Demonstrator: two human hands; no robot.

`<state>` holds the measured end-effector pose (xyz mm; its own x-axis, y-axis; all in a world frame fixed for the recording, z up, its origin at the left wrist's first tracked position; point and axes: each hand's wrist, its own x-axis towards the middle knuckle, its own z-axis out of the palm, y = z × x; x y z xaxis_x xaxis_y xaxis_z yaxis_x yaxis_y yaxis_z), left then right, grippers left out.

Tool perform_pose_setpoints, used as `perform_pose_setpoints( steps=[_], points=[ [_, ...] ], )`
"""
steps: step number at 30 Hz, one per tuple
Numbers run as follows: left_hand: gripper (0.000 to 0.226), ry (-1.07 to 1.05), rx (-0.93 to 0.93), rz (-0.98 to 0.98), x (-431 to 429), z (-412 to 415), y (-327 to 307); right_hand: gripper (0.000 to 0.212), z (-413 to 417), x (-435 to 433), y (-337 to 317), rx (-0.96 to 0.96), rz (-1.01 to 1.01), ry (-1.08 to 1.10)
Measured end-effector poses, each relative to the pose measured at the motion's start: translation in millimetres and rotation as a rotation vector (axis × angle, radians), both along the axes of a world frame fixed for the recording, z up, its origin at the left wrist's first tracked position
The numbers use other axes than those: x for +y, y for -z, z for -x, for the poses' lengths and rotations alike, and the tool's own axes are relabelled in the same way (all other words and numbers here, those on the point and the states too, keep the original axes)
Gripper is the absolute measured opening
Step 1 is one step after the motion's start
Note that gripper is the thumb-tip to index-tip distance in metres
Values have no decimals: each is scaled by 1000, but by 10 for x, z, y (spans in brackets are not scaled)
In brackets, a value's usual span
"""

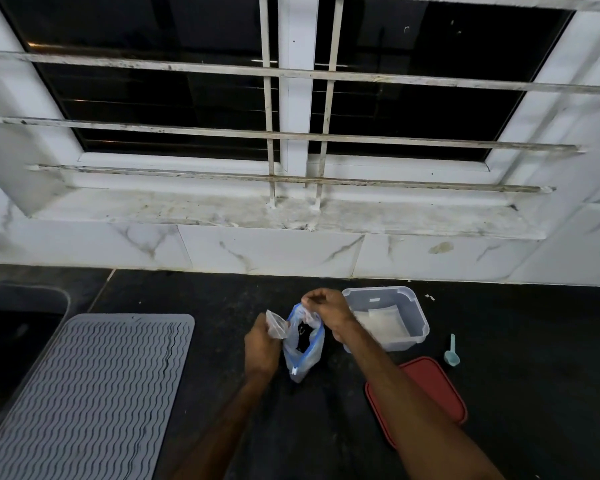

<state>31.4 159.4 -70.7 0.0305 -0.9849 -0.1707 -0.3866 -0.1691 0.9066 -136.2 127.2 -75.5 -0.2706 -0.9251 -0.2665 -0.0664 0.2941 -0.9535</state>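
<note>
A clear zip bag with a blue seal strip stands open on the black counter, held up between both hands. My left hand grips the bag's near-left lip, which is bunched in the fingers. My right hand pinches the far lip from above, pulling the mouth wide. Dark counter shows through the opening; what is inside the bag is hard to tell. Just right of the bag sits a clear plastic tub with a white packet lying flat in it.
A red lid lies on the counter under my right forearm. A small light-blue scoop rests right of the tub. A grey ribbed drying mat covers the left side, beside a dark sink. A tiled wall and barred window stand behind.
</note>
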Motion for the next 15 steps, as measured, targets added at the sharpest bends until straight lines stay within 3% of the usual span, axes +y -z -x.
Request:
perform_pose_setpoints(
  steps=[4, 12, 15],
  points=[
    [33, 126, -131, 15, 65, 73, -68, 8, -49, -2, 46, -14, -19, 67],
    [35, 125, -124, -43, -59, 14, -41, 8, 130, 69, 25, 215, 42, -38],
    [36, 153, -146, -37, -56, -17, -11, 7, 250, 115, -164, 204, 120, -8]
  ],
)
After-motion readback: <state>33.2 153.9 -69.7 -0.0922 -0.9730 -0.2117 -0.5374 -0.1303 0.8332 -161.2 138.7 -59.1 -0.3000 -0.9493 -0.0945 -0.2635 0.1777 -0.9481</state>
